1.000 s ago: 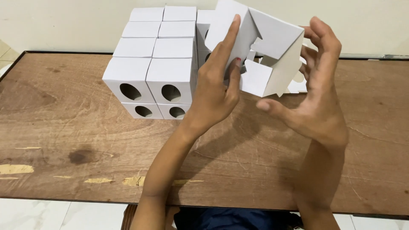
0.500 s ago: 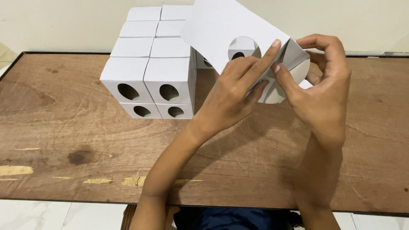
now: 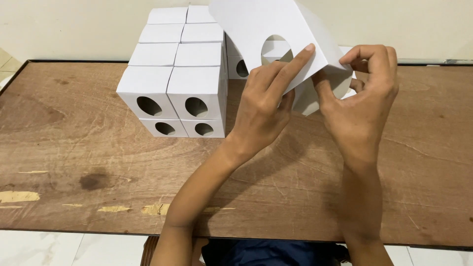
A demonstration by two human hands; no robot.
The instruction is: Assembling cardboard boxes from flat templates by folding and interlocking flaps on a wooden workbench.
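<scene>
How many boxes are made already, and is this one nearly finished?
Done: a stack of white boxes with round holes stands on the table; eight show clearly. In hand: the left hand and right hand hold one box, its end not yet closed. Further blanks cannot be seen.

A small packing workplace: worn wooden table [image 3: 98, 162], stacked white cardboard boxes [image 3: 177, 83], plain wall [image 3: 74, 29], tiled floor [image 3: 59, 249].

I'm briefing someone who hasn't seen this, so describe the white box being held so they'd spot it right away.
Start at the brown wooden table with a stack of white boxes at its back edge. To the right of that stack, raised above the table, is the held box, gripped by the left hand and right hand. Unlike the stacked ones, it is tilted, off the table and between fingers.
</scene>
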